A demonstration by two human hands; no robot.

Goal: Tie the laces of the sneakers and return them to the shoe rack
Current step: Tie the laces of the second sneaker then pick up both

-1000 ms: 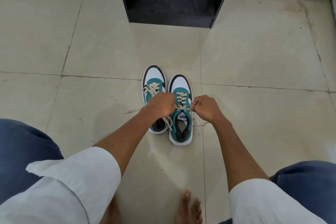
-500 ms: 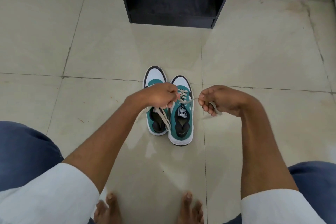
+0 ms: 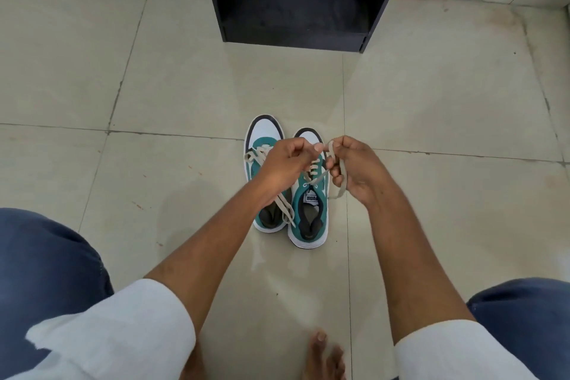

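Head view, catalogued: right sneaker [image 3: 309, 210] on the tiled floor [image 3: 172, 95], touching the left sneaker [image 3: 262, 191]; its lace [image 3: 319, 177] was raised between your hands. Your left hand [image 3: 285, 165] pinched one strand, your right hand [image 3: 357, 168] had closed on the other; a moment before they pulled apart, now they had met, so looping likely began. Shoe rack [image 3: 296, 0] stood well apart ahead, bare floor between.

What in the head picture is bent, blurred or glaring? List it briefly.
Head view: wide-angle lens bows the tile seams and splays the shoe rack; soft, even daylight with a faint sheen on the floor and a dim shadow left of the sneakers; left hand and right hand slightly soft.
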